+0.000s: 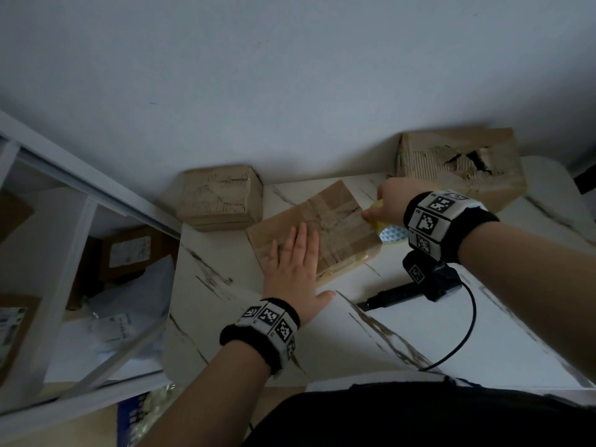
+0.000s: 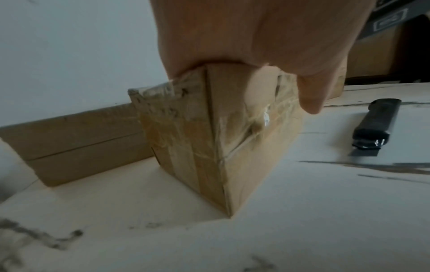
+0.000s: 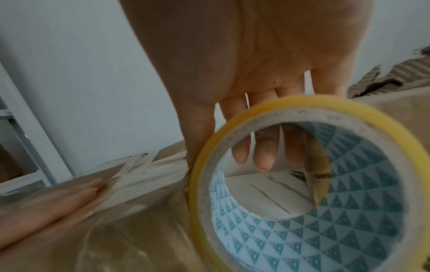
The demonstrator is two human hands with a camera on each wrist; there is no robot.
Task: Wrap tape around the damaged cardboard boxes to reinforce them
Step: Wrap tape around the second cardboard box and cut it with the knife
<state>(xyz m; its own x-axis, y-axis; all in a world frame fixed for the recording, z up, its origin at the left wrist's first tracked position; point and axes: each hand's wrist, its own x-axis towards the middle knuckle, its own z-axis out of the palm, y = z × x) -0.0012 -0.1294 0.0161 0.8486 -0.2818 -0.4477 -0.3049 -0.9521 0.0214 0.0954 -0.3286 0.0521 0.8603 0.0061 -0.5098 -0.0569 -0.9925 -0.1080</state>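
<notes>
The person leans over a marble-patterned table (image 1: 322, 333) with a small cardboard box (image 1: 342, 204) sitting near its middle, already criss-crossed with clear tape. The left hand (image 1: 295, 269) lies flat on the box's top at about seven o'clock from the box's centre, fingers straight and together, thumb spread out toward the table edge, pressing down without curling round anything. The right hand (image 1: 388, 201) is at the box's three o'clock side, holding a tape roll (image 3: 302, 184) with a yellow rim and a blue triangle print inside its core; the fingers (image 3: 263, 154) show behind the ring and the thumb runs down beside its outer edge, where the tape meets the box. At ten o'clock from the taped box a second box (image 1: 221, 196) stands against the wall, its surface scuffed. At one o'clock sits a larger torn box (image 1: 458, 162) with a ragged hole exposing the corrugation. A black utility knife (image 2: 374, 125) lies on the table at about four o'clock from the taped box, blade out. To the left, a white shelf unit (image 1: 80, 227) holds parcels.
</notes>
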